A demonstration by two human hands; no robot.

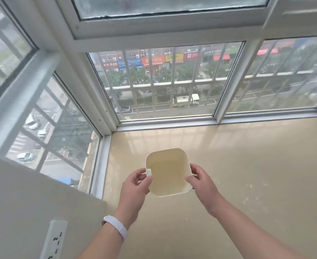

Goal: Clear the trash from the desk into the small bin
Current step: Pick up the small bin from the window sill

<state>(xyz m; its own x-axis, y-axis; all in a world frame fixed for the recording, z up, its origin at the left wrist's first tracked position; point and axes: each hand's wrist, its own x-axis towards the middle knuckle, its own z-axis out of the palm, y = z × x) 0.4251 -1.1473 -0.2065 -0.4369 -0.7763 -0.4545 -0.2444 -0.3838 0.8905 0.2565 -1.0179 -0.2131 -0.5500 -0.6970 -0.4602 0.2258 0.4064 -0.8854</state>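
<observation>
A small cream square bin (168, 171) with rounded corners is held over a beige sill surface (247, 174), its opening facing up at me. Nothing shows inside it. My left hand (135, 186) grips its left rim, thumb over the edge beside a small white tab. My right hand (200, 181) grips the right rim with the thumb inside. No trash is in view.
Barred windows (165, 81) close the far side and the left, with a street far below. A white wall (32, 202) with a power socket (55, 240) stands at the lower left. A white band sits on my left wrist.
</observation>
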